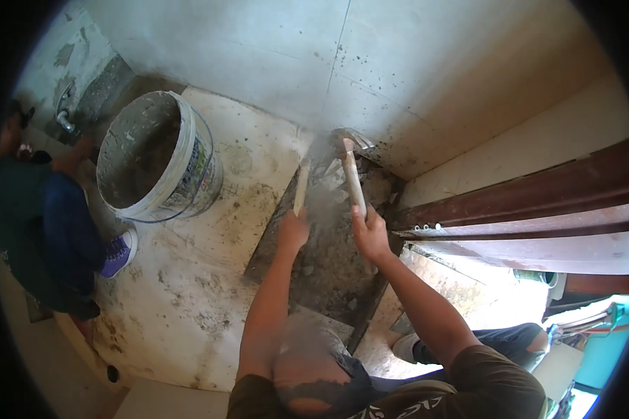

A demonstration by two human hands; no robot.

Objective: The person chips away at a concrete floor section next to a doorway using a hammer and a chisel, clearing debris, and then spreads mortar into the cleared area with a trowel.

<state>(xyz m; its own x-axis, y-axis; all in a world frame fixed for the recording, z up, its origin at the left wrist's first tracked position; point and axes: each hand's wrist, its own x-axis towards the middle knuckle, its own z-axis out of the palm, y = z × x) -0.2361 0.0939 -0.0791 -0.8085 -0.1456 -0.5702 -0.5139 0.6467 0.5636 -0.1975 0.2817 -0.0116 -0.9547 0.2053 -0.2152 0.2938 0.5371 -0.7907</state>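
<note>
The left forearm (269, 297) rises steeply from the lower middle of the frame, leaning slightly rightward, and the left hand (294, 230) is curled closed near the centre. The right forearm (426, 300) slants up and leftward; the right hand (372, 237), nearly level, is also curled closed.
</note>
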